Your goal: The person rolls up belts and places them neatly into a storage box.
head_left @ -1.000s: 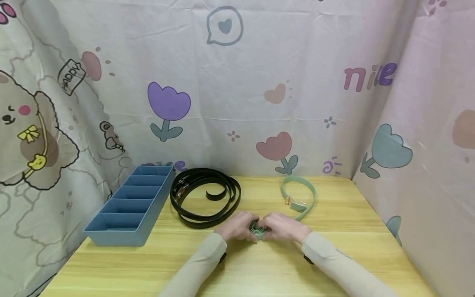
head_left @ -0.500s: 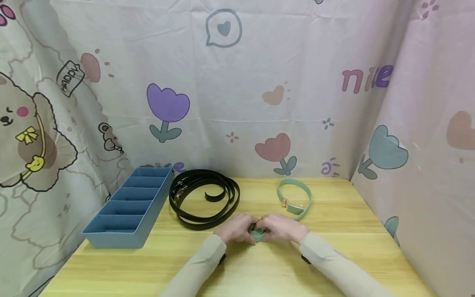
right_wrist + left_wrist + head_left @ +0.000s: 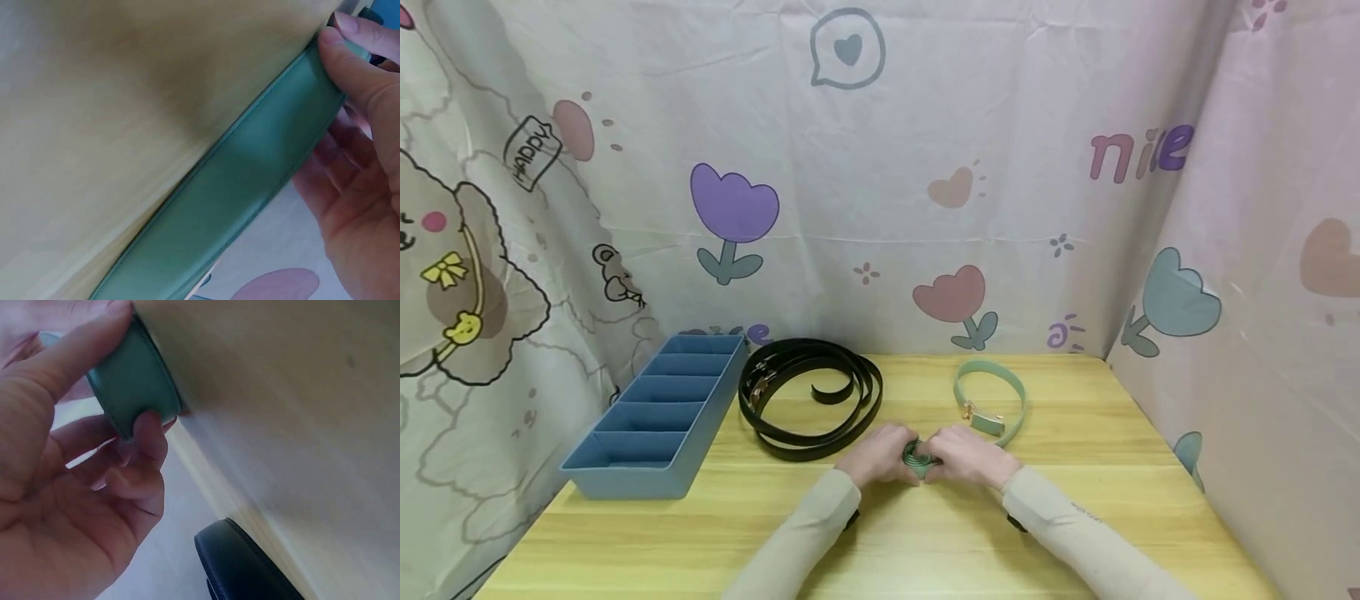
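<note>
A pale green belt (image 3: 231, 187) stands on edge on the table, one end wound into a tight coil (image 3: 917, 467). My left hand (image 3: 878, 456) grips the coil's left side; in the left wrist view its thumb and fingers curl round the coil's outer band (image 3: 137, 378). From the right, my right hand (image 3: 968, 456) pinches the belt where the strap meets the coil, its thumb (image 3: 350, 65) along the strap's face in the right wrist view. Behind the right hand the rest of the strap curves into a loose loop ending in a gold-toned buckle (image 3: 968, 411).
To the left of the hands lies a loosely looped black belt (image 3: 797, 454) with a metal buckle. Beyond it, at the table's left side, stands a blue tray (image 3: 625, 483) with several compartments. A printed curtain (image 3: 850, 167) hangs behind and around the wooden table (image 3: 925, 550).
The loose loop with the buckle has slid slightly left, toward the hands. Both hands stay at the coil with their grip nearly unchanged. The head view has shifted slightly.
</note>
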The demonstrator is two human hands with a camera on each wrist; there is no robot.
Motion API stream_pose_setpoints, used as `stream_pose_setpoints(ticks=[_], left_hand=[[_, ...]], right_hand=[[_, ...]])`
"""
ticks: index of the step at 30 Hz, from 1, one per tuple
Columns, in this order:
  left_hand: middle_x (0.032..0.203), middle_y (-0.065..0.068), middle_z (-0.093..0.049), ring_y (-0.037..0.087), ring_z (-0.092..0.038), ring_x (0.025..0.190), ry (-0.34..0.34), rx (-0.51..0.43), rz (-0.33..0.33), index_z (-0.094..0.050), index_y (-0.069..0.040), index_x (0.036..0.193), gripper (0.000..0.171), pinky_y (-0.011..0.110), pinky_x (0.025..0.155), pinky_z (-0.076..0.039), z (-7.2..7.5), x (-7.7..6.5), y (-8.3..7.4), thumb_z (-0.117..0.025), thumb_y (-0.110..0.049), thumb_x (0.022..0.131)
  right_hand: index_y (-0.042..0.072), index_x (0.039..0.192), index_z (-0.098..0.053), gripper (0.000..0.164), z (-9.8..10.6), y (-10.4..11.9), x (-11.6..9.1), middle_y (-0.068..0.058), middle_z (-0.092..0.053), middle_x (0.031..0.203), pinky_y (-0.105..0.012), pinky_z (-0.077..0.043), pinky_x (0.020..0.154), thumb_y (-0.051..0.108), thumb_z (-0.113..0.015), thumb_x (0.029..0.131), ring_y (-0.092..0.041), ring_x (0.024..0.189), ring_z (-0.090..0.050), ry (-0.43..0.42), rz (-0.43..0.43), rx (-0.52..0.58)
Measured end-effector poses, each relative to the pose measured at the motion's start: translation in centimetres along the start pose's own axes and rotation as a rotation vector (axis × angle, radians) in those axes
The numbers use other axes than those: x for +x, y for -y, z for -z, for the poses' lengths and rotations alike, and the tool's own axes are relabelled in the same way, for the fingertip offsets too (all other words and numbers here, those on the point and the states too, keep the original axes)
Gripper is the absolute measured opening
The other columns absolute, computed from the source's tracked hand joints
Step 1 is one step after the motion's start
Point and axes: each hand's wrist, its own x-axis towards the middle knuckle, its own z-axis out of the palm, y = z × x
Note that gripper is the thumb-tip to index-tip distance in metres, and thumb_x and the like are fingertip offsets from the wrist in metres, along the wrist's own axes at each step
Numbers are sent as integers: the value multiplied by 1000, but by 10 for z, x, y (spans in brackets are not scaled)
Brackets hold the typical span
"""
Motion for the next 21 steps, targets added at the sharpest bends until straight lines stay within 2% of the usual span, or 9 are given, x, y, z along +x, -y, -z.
stream_pose_setpoints(ticks=[6, 9, 14, 18, 21], left_hand=[[86, -15, -62, 1, -52, 78, 48, -37, -78, -66, -23, 90, 36, 20, 74, -45, 7, 1, 6, -92, -20, 64], [90, -15, -65, 0, -53, 82, 58, -54, -97, -68, -23, 94, 38, 20, 79, -46, 5, 0, 7, -92, -17, 64], [81, -14, -60, 2, -51, 74, 19, -38, -58, -65, -22, 89, 35, 19, 69, -44, 3, -3, 4, -91, -24, 66], [75, -15, -55, 4, -49, 68, 4, -24, -23, -62, -25, 84, 33, 21, 61, -42, 2, -3, 2, -90, -30, 67], [79, -16, -57, 3, -50, 71, 12, -2, -27, -63, -27, 86, 33, 21, 64, -41, 3, -4, 3, -90, -29, 67]], right_hand=[[19, 117, -70, 44, 7, -4, -2, 8, -63, 91, -18, -43, 68, 30, -82, 76, -4, 75, -56, 71, -37, 123], [20, 114, -72, 43, 7, -2, -1, 10, -65, 93, -19, -45, 71, 32, -83, 75, -4, 77, -56, 86, -60, 130], [24, 98, -75, 30, 7, 1, 4, 17, -64, 81, -21, -44, 69, 37, -83, 73, 1, 72, -49, 49, -75, 97], [23, 91, -74, 23, 4, 1, 6, 17, -60, 72, -17, -39, 60, 36, -82, 73, 3, 63, -42, 20, -19, 124], [20, 94, -72, 24, 1, -1, 5, 15, -59, 71, -14, -37, 56, 30, -82, 74, 4, 61, -42, 26, 12, 162]])
